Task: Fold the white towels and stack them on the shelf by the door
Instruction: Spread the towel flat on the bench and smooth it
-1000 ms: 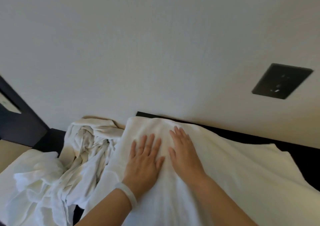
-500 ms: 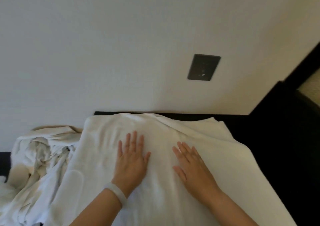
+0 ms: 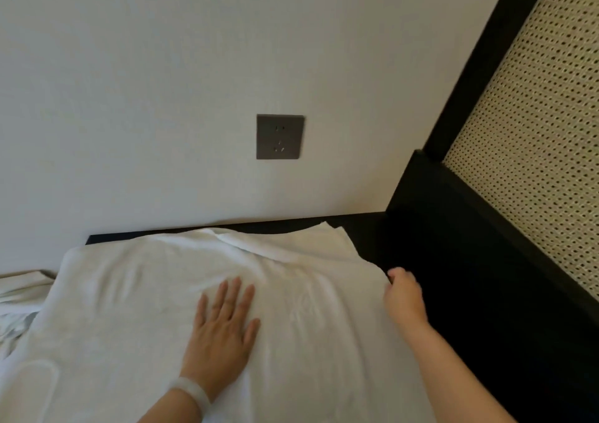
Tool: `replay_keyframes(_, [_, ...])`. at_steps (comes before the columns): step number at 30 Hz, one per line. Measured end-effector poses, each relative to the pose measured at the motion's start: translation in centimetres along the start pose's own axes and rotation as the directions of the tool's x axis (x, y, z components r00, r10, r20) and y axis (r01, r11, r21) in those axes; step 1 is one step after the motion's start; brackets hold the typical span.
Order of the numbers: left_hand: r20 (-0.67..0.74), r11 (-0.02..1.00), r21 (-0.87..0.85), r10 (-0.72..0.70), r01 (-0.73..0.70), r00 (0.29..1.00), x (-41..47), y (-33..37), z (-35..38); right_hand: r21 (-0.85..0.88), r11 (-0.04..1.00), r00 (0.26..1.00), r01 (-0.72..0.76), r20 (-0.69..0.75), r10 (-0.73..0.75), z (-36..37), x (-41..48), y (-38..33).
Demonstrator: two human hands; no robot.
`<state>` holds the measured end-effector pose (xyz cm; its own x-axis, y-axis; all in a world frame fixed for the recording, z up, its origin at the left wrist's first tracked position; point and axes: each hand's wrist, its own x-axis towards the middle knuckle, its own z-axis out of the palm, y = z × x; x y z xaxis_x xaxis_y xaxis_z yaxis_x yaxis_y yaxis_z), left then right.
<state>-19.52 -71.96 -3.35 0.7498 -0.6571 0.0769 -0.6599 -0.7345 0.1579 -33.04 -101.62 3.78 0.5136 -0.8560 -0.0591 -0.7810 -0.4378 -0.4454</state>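
A large white towel [image 3: 136, 299] lies spread over a dark surface below the wall. My left hand [image 3: 223, 331] rests flat on its middle, fingers apart, palm down, with a pale bracelet on the wrist. My right hand [image 3: 403, 296] is at the towel's right edge, its fingers curled around that edge. Crumpled white towels [image 3: 16, 306] lie at the far left, partly cut off by the frame.
A dark surface [image 3: 470, 309] runs along the white wall and continues to the right of the towel. A grey wall socket [image 3: 280, 136] sits above the towel. A black frame with a woven cane panel [image 3: 534, 137] rises at the right.
My right hand has slid from the towel's middle to its right edge and closed on it. My view has swung right, so the crumpled pile has left most of the frame.
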Motion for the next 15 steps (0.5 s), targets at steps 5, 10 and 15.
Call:
replay_keyframes(5, [0.047, 1.000, 0.012, -0.029, 0.029, 0.998, 0.0, 0.0, -0.4, 0.284, 0.880, 0.871, -0.380, 0.430, 0.237, -1.9, 4.3, 0.2])
replay_keyframes(10, [0.055, 0.999, 0.007, -0.039, 0.039, 0.998, -0.2, -0.1, -0.6, 0.405, 0.782, 0.787, -0.474, 0.593, 0.170, -2.3, 5.5, -0.4])
replay_keyframes(15, [0.018, 1.000, 0.010, -0.019, 0.019, 1.000, -0.3, -0.1, -0.7, 0.499, 0.818, 0.912, -0.287, 0.404, 0.073, -1.7, 6.5, -0.3])
